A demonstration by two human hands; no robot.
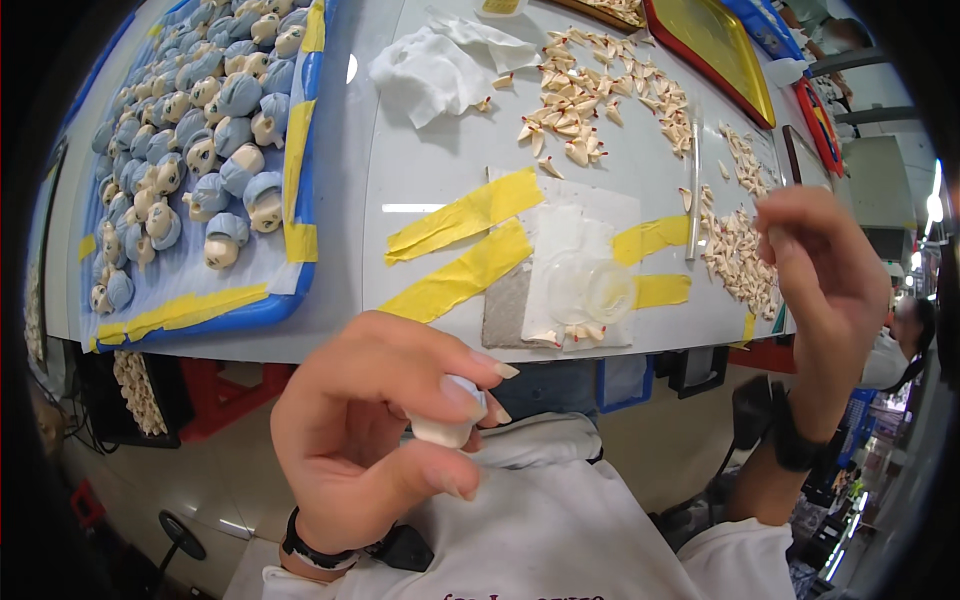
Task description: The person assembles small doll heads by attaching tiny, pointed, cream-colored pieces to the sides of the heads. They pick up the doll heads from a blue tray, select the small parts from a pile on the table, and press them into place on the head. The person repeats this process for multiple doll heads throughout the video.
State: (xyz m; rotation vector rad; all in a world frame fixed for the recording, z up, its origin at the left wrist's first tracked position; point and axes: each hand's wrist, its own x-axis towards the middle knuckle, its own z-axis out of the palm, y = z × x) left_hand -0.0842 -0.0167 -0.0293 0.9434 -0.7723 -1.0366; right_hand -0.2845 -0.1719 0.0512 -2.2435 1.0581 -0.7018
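My left hand is closed in front of my chest, gripping a small doll head between thumb and fingers. Its upper part is pale blue and its lower part whitish; the fingers cover much of it. My right hand is raised at the right edge of the table, over a pile of small cream pointed parts. Thumb and fingertips are drawn together there, and anything between them is too small to make out. A small clear round container stands on white tissue between the hands.
At left, a blue tray holds many blue-capped doll heads. Yellow tape crosses a grey pad. Red-tipped cream parts lie farther back beside a crumpled white cloth. A clear rod separates piles; a yellow tray stands behind.
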